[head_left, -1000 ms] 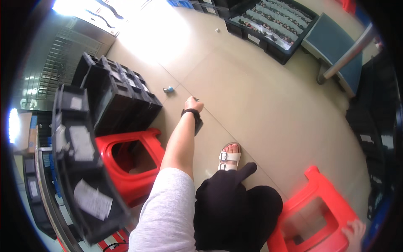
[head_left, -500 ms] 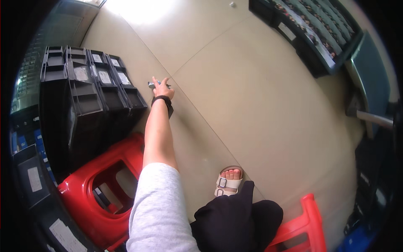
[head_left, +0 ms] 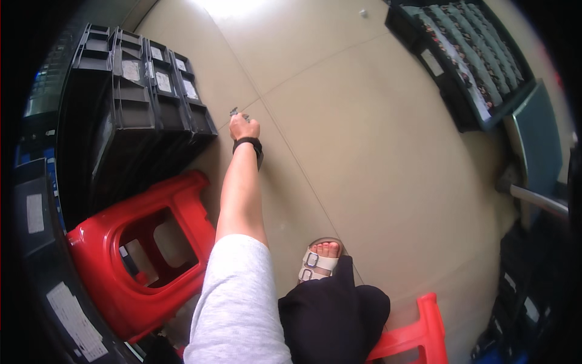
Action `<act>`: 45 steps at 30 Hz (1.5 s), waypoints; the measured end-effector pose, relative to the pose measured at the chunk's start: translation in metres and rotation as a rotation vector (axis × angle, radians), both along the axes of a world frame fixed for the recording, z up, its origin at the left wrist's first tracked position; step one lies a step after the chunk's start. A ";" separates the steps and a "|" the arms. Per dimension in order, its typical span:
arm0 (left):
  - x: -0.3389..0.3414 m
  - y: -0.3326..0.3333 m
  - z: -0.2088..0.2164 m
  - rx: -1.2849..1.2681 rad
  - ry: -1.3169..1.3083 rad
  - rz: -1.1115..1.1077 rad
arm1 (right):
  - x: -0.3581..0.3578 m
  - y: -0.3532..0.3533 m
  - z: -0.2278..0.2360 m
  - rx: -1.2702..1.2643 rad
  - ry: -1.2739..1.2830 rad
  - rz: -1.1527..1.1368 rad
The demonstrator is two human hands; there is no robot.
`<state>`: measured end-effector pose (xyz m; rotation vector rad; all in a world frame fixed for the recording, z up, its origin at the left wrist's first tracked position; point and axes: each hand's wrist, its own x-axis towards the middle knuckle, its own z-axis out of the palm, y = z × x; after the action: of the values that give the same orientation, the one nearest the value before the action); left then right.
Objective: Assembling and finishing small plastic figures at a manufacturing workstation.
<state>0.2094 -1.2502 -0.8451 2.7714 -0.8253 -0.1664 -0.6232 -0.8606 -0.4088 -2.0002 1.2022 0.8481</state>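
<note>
A light grey marl sleeve [head_left: 239, 303] is worn above a black wristband [head_left: 248, 144]; below the sleeve, black trousers [head_left: 330, 318] and a beige two-buckle sandal [head_left: 318, 262] are seen.

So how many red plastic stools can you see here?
2. One red stool lies tipped on the floor at lower left, beside the stacked black crates. The other red stool is at the bottom edge, right of the person's leg, mostly hidden. More may lie outside the view.

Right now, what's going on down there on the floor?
A seated person stretches their left hand, a black band on its wrist, out to a small dark metal piece lying on the beige tiled floor. The fingers are closing on it beside the stacked black plastic crates. A red plastic stool stands next to the arm. The right hand is out of view.
</note>
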 end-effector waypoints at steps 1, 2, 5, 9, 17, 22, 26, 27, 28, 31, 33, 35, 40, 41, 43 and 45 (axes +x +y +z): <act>0.002 0.011 0.021 0.028 -0.030 0.025 | 0.084 -0.083 -0.007 0.091 -0.074 -0.190; -0.024 0.000 0.013 -0.003 0.049 0.044 | 0.134 -0.112 0.024 0.098 -0.027 -0.369; -0.062 0.000 0.014 0.001 0.026 0.014 | 0.100 -0.086 0.020 0.037 -0.009 -0.174; -0.133 -0.006 0.034 -0.031 0.014 -0.175 | 0.111 -0.097 0.021 -0.039 -0.035 -0.184; -0.309 0.017 0.092 -0.162 0.346 -0.329 | 0.121 -0.114 0.039 -0.002 -0.028 -0.135; -0.397 0.080 0.149 -0.021 0.659 -0.333 | 0.100 -0.090 0.026 -0.074 -0.093 -0.162; -0.443 0.153 0.233 0.076 0.951 -0.477 | 0.111 -0.092 0.038 -0.065 -0.044 -0.202; -0.447 0.173 0.252 0.061 1.026 -0.513 | 0.116 -0.089 0.039 -0.090 -0.047 -0.178; -0.447 0.193 0.268 -0.066 1.055 -0.598 | 0.120 -0.086 0.037 -0.110 0.014 -0.129; -0.437 0.218 0.362 -0.042 1.385 -0.534 | 0.133 -0.080 0.032 -0.103 0.172 0.035; -0.430 0.225 0.399 -0.039 1.430 -0.617 | 0.151 -0.051 0.003 -0.336 0.284 0.224; -0.413 0.232 0.460 -0.020 1.870 -0.429 | 0.200 -0.049 0.001 0.123 -0.288 -0.424; -0.338 0.260 0.515 -0.455 1.493 -0.679 | 0.329 -0.088 0.057 0.131 -0.402 -0.296; -0.317 0.264 0.526 -0.427 1.630 -0.672 | 0.338 -0.094 0.068 0.179 -0.365 -0.339; -0.281 0.259 0.595 -0.270 1.929 -0.333 | 0.322 -0.103 0.076 0.155 -0.352 -0.376; -0.256 0.288 0.624 -0.321 1.822 -0.165 | 0.323 -0.116 0.086 0.092 -0.208 -0.217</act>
<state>-0.0465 -0.9621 -0.2206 1.2185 -0.3721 -1.8766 -0.3004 -0.9762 -0.3224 -1.7959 1.2102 0.5627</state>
